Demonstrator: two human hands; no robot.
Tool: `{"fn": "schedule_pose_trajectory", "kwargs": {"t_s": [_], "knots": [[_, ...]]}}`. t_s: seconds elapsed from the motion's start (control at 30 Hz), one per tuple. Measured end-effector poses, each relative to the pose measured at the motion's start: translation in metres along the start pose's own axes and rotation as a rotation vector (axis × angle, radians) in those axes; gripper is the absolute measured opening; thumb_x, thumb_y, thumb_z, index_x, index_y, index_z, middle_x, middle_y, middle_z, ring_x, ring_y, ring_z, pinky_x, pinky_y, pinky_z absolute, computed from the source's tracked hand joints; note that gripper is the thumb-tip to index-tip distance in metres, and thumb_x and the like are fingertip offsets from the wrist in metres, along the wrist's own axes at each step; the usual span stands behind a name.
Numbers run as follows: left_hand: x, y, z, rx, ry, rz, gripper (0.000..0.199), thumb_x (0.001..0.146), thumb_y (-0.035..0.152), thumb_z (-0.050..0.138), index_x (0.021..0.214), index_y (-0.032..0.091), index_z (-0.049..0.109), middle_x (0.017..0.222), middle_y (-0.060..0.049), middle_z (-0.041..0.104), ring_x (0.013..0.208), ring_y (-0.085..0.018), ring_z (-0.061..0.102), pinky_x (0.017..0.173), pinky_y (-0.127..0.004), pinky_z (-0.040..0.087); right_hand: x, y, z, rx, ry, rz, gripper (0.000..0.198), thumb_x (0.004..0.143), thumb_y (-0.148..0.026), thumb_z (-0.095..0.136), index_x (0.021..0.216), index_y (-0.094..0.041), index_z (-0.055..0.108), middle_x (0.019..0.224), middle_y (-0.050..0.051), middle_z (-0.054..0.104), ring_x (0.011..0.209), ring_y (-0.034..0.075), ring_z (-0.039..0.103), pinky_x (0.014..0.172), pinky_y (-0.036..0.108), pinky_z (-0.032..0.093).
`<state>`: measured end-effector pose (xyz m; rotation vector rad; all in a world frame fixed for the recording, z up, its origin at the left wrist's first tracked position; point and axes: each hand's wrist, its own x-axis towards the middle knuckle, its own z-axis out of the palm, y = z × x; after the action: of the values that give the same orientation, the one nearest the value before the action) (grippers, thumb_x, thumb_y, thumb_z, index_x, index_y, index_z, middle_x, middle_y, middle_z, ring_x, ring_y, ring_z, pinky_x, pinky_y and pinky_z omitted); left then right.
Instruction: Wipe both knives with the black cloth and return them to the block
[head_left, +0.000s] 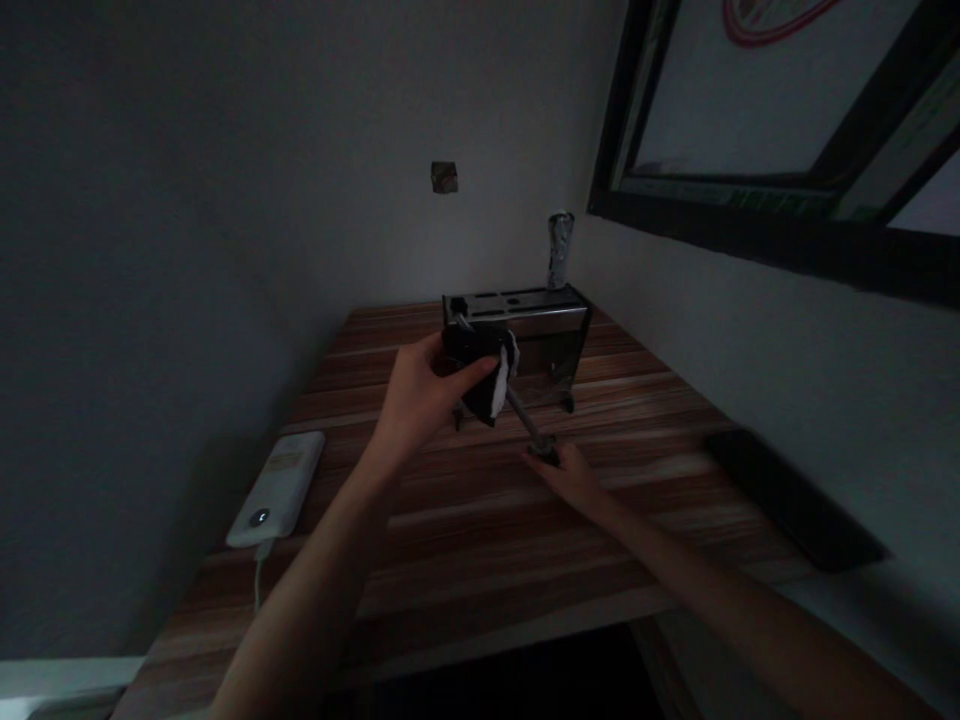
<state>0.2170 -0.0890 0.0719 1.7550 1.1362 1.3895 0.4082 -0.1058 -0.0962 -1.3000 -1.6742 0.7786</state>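
Note:
My left hand [424, 385] is closed around a black, curved piece [474, 350] with a ragged white edge, held above the table. A thin metal rod [527, 415] runs slantwise from behind this piece towards my right hand [574, 480]. My right fingers grip the dark knob-like end [545, 452] of the rod. Just behind the black piece stands a metal-framed stand [525, 303] with a slotted top and short legs, partly hidden by it. The dim light hides finer details.
A white power bank [277, 490] with a cable lies at the left of the striped wooden table [450, 560]. A dark flat slab [795, 500] lies at the right edge. A silvery, foil-like upright piece [559, 250] rises behind the stand. A framed window [750, 180] is above right.

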Motion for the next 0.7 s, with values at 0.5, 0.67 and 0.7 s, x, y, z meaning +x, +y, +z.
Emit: {"fn": "schedule_pose_trajectory", "kwargs": {"t_s": [0.5,0.67,0.7], "knots": [[-0.018,-0.031,0.048,0.238,-0.283,0.029,0.018,0.071,0.026,0.067,0.086,0.016,0.067,0.082,-0.003,0.07,0.074,-0.017,0.063,0.065,-0.026,0.048,-0.003,-0.01,-0.005,0.141,-0.005,0.077,0.021,0.072,-0.033,0.056,0.059,-0.018,0.055,0.047,-0.001,0.051,0.055,0.016,0.055,0.049,0.023,0.042],[-0.03,-0.04,0.064,0.309,-0.339,0.002,0.021,0.073,0.029,0.066,0.09,0.016,0.064,0.085,-0.005,0.069,0.077,-0.02,0.063,0.067,-0.03,0.049,-0.002,-0.008,-0.006,0.17,-0.031,0.05,0.013,0.069,-0.029,0.054,0.064,-0.018,0.057,0.049,0.0,0.053,0.061,0.018,0.057,0.052,0.024,0.045],[-0.033,-0.042,0.068,0.32,-0.332,-0.001,0.023,0.073,0.028,0.066,0.093,0.016,0.063,0.088,-0.006,0.069,0.08,-0.021,0.063,0.069,-0.031,0.05,-0.002,-0.008,-0.006,0.176,-0.042,0.049,0.012,0.069,-0.029,0.053,0.064,-0.018,0.057,0.049,0.0,0.052,0.062,0.018,0.057,0.052,0.024,0.045]]}}
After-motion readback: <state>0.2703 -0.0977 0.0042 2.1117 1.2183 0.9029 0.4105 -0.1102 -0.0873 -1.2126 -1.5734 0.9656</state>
